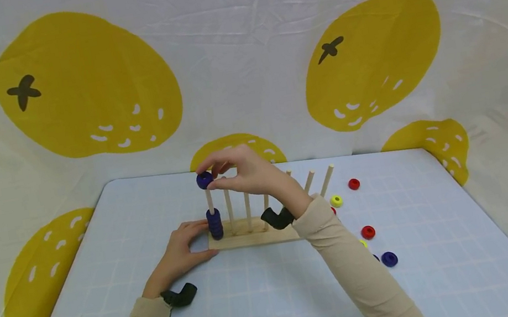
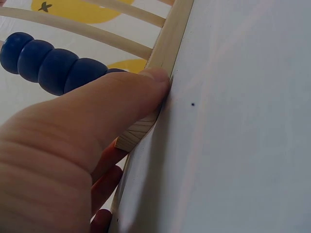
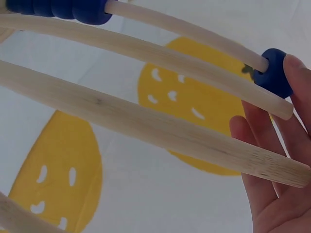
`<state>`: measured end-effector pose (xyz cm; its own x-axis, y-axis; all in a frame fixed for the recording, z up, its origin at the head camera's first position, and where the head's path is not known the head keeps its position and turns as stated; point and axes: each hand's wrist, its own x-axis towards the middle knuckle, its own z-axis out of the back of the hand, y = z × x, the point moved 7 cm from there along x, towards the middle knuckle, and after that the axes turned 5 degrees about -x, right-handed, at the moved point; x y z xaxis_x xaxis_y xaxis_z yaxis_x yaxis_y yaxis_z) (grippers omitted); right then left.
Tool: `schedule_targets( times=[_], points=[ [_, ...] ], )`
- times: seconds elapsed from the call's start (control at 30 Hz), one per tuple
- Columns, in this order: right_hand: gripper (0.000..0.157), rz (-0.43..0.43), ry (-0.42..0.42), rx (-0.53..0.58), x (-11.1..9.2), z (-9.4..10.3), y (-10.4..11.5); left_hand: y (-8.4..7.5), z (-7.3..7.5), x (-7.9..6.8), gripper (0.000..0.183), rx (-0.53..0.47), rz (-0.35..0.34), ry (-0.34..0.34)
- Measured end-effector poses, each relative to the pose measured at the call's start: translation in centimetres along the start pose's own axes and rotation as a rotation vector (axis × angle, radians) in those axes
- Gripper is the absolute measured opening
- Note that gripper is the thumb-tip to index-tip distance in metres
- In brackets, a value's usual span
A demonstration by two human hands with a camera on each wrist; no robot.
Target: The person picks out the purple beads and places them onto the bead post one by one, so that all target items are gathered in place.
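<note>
Ring-and-peg rack in use on a white table (image 1: 238, 307), seen from the head and both wrists. The right hand (image 1: 248, 169) pinches a blue ring (image 1: 204, 181) between thumb and fingertip at the top of the leftmost peg (image 1: 209, 202); in the right wrist view the peg's tip meets the ring's hole. Lower on the same peg, a stack of blue rings (image 1: 215, 225) sits at the bottom, with bare wood between the stack and the held ring. The left hand (image 1: 183, 250) grips the left end of the wooden base (image 1: 247, 240), thumb against the front edge and fingers behind. The neighbouring pegs in view are bare along their visible length. To the right of the base lie loose rings, among them a red ring (image 1: 368, 232), a yellow ring (image 1: 336, 201) and a dark blue ring (image 1: 389, 259); others are partly hidden by the right sleeve (image 1: 352, 265). Background: pale cloth (image 1: 237, 60) printed with yellow fruit.
</note>
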<state>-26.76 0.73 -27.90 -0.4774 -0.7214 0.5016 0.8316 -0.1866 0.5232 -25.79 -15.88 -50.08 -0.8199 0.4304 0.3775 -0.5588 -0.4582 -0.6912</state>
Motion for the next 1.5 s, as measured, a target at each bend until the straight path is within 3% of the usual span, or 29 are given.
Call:
schedule_targets(
  times=[0.7,1.07,1.3,1.5],
  points=[
    [0.023,-0.055,0.016,-0.023,0.0,0.0,-0.2,-0.1,0.1,0.1,0.061,-0.004,-0.008,0.001],
    [0.016,0.005,-0.157,0.187,-0.5,2.3,0.3,-0.3,0.1,0.0,0.06,-0.004,-0.039,-0.013],
    [0.018,0.078,-0.185,0.168,-1.7,4.1,1.9,-0.4,0.1,0.0,0.059,0.007,-0.061,-0.018],
    [0.02,0.096,-0.215,0.168,-3.3,5.3,2.5,-0.2,0.1,0.0,0.06,0.01,-0.041,-0.012]
  ],
)
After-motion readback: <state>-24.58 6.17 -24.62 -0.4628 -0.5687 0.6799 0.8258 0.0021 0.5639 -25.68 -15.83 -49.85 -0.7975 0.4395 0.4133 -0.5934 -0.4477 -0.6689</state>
